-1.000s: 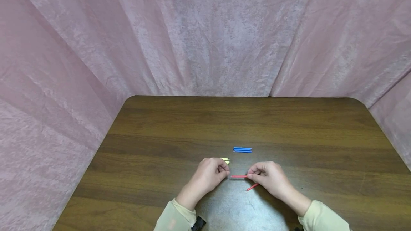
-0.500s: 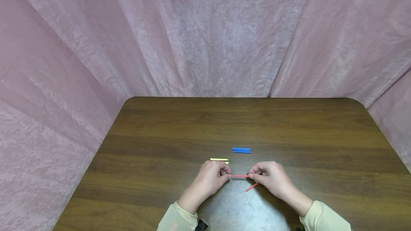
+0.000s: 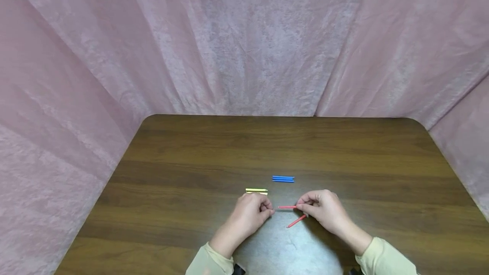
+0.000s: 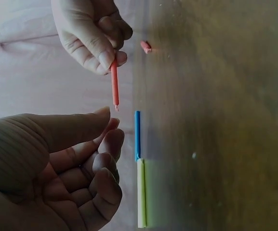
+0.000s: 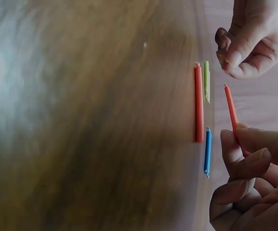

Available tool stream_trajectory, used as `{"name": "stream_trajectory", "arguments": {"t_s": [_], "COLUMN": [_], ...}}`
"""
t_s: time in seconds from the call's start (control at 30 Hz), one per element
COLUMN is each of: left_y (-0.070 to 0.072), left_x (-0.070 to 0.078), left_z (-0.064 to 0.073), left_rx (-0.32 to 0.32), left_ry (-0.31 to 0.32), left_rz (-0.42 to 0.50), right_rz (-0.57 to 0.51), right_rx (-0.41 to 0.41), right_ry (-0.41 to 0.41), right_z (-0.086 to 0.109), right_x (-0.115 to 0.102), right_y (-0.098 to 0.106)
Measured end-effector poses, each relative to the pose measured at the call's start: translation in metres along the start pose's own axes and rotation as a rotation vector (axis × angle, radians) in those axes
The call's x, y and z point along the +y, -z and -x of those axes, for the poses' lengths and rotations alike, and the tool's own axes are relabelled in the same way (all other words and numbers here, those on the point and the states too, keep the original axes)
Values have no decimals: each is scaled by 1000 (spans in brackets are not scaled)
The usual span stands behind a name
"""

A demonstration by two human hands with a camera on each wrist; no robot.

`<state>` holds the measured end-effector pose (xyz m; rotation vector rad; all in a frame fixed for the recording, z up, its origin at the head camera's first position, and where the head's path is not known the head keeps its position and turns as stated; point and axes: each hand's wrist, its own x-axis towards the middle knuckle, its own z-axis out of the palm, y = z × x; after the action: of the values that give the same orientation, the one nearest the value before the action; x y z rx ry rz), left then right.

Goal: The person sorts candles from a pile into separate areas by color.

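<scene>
My right hand (image 3: 324, 209) pinches a thin red candle (image 3: 286, 207) between thumb and forefinger, above the table. The candle lies level, and its wick end (image 4: 116, 107) points at my left hand (image 3: 250, 211). The left hand holds nothing; its thumb and loosely curled fingers stop just short of the wick in both wrist views. A second red candle (image 3: 296, 221) lies slanted on the table below the right hand. Just beyond the left hand lie yellow candles (image 3: 256, 189), partly covered by it in the head view.
Several blue candles (image 3: 283, 179) lie side by side farther back. The brown wooden table (image 3: 191, 147) has pink curtains (image 3: 244, 46) behind it and at its sides. Light reflects off the table's near middle.
My left fingertips were at the red candle's wick end half a second ago and are now apart from it. The right hand keeps its pinch. More of the yellow candles shows.
</scene>
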<state>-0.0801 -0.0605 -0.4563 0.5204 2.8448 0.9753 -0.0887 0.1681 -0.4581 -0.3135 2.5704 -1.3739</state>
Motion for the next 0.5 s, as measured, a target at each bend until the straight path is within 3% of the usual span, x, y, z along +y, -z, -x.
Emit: {"name": "stream_trajectory", "arguments": {"t_s": [0.5], "left_y": [-9], "left_x": [12], "left_z": [1], "left_rx": [20], "left_ry": [-46], "left_rz": [-45], "right_rz": [145], "right_rx": [88], "right_ry": [-22], "right_z": [-5], "right_x": [11], "right_y": [15]}}
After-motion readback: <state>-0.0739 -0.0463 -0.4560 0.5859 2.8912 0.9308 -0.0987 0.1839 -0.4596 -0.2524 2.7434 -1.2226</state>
